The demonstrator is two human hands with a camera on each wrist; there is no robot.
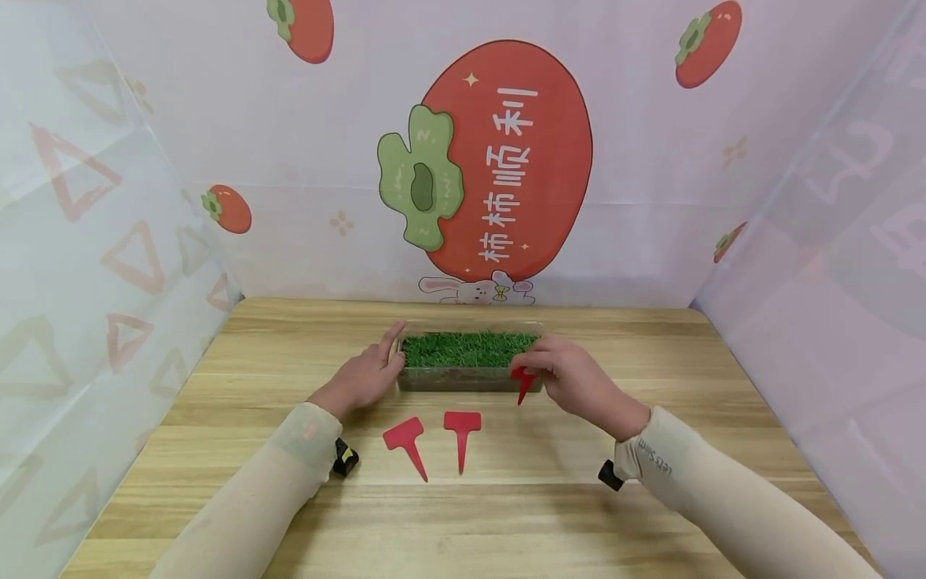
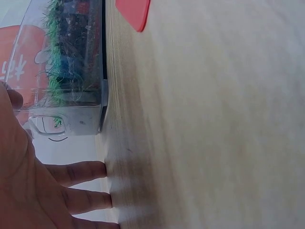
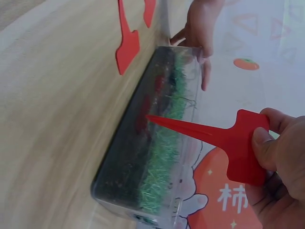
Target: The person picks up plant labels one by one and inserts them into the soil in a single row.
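A clear plastic box (image 1: 470, 379) with green artificial grass (image 1: 463, 349) on top of dark filling stands on the table. My left hand (image 1: 365, 374) rests at the box's left end, its thumb and fingers spread rather than curled; in the left wrist view several fingertips (image 2: 97, 171) touch the tabletop. By the box's right front corner my right hand (image 1: 575, 374) pinches a red T-shaped plant label (image 3: 243, 148) by its wide head, the pointed stem sticking out free. Two more red plant labels, one tilted (image 1: 407, 442) and one straight (image 1: 462, 438), lie in front of the box.
The wooden table (image 1: 477, 531) ends at a back wall cloth (image 1: 622, 241) printed with persimmons. Patterned cloths also hang at the left and right. Black wrist cameras (image 1: 346, 457) sit under both sleeves.
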